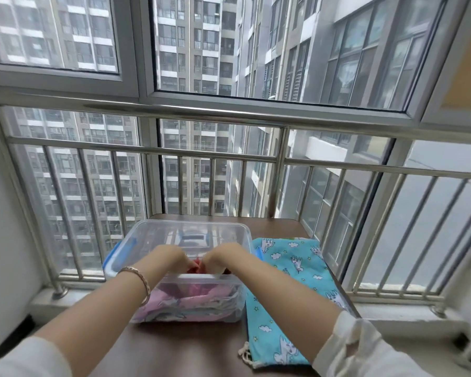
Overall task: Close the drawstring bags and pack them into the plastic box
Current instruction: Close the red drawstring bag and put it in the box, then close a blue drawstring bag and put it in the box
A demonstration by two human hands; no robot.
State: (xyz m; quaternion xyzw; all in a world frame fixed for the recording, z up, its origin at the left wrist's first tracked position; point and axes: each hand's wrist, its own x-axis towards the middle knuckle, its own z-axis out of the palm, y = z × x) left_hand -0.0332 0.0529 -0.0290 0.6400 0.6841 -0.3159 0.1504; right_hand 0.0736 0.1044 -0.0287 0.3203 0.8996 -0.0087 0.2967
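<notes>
A clear plastic box [147, 235] with blue clips stands on the brown table [191, 346]. Pink bags [185, 303] lie inside it, seen through its near wall. Both hands reach into the box over its near rim. My left hand [169, 257] and my right hand [223, 257] meet over a red bag [197, 268] and pinch it with curled fingers; most of that bag is hidden by them. A blue drawstring bag [288, 295] with a cartoon print lies flat on the table right of the box, its cord end toward me.
A metal railing [215, 156] and windows stand just behind the table's far edge. A white wall [6, 227] is on the left and a window sill runs along the right. Bare tabletop shows in front of the box.
</notes>
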